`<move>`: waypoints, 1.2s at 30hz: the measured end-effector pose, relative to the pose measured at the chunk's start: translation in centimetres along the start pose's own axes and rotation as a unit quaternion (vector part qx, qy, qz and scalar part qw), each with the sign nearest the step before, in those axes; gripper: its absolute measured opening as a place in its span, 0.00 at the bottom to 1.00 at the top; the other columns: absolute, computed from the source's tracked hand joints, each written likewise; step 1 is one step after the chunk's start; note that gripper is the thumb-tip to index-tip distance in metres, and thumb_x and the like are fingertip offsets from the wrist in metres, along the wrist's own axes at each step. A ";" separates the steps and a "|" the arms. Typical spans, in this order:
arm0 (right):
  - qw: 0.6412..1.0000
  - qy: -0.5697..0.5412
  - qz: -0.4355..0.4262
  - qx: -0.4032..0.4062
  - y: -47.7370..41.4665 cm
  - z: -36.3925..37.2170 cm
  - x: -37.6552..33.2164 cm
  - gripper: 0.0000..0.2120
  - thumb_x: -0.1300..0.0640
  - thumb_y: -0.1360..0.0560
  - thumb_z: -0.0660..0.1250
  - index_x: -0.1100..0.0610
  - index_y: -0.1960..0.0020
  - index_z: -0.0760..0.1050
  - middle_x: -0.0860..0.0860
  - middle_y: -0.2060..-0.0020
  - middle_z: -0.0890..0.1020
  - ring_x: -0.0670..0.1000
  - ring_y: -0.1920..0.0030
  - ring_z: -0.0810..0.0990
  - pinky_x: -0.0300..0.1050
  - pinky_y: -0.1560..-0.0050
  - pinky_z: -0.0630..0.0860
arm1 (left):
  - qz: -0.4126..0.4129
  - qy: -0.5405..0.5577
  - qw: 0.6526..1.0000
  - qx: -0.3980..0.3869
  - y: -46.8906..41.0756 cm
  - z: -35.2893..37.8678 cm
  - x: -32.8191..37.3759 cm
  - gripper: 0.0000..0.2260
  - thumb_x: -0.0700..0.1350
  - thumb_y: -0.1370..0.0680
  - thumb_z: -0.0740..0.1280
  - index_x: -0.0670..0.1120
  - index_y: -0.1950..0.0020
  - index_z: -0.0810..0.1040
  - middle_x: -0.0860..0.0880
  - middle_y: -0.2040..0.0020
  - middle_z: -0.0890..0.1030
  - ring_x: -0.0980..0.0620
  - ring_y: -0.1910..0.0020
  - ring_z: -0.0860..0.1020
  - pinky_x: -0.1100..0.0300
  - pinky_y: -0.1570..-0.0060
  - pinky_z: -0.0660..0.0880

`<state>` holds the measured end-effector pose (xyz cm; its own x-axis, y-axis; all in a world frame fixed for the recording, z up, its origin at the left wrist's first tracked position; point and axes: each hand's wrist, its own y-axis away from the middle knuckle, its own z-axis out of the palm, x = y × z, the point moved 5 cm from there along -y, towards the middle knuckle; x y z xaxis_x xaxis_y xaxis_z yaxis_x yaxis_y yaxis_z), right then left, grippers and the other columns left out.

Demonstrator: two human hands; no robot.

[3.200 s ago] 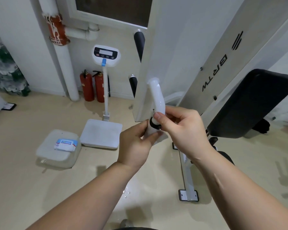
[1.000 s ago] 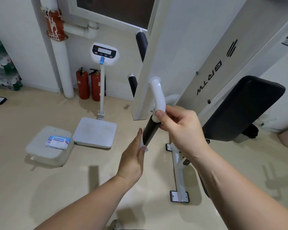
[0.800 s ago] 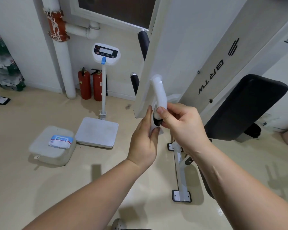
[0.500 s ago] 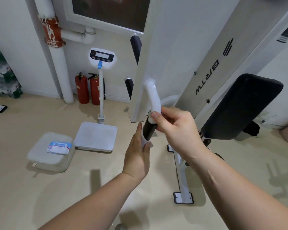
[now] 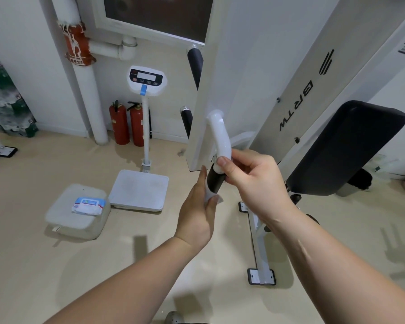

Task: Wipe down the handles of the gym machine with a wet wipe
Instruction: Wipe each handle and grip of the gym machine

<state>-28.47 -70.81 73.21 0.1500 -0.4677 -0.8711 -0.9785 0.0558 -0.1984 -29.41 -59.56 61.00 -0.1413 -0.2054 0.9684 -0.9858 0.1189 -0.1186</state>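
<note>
A white curved bar [image 5: 221, 134] of the gym machine ends in a black handle grip [image 5: 215, 181] at the centre of the view. My right hand [image 5: 253, 181] pinches the bar just above the grip. My left hand [image 5: 198, 209] holds a white wet wipe [image 5: 210, 199] wrapped against the lower end of the grip, fingers closed around it. Most of the wipe is hidden in my palm. Two more black handles [image 5: 195, 64] [image 5: 187, 120] stick out behind the machine's white column.
A wet wipe pack [image 5: 88, 205] lies on a grey box [image 5: 63, 216] on the floor at the left. Beside it stands a white scale [image 5: 139, 192] on a post, with two red fire extinguishers [image 5: 126, 123] behind. The black bench pad [image 5: 351, 146] and the machine's floor foot [image 5: 260, 253] are at the right.
My left hand has slid the wipe up and down the black grip, and is now at its lower end. My right hand has kept its hold on the bar.
</note>
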 end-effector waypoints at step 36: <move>0.998 0.025 0.032 0.049 0.5 -1.2 -0.7 0.04 0.59 0.21 0.71 0.56 0.49 0.84 0.42 0.65 0.82 0.40 0.62 0.81 0.31 0.60 0.73 | 0.077 -0.022 0.979 -0.188 -4.3 0.2 1.8 0.18 0.44 0.18 0.62 0.54 0.28 0.66 0.62 0.50 0.79 0.62 0.56 0.77 0.68 0.57 0.71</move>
<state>-29.22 -71.51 74.29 0.0778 -0.5046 -0.8599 -0.9671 0.1713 -0.1880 -25.49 -60.67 63.19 -0.2973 -0.1971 0.9342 -0.8506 0.4991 -0.1655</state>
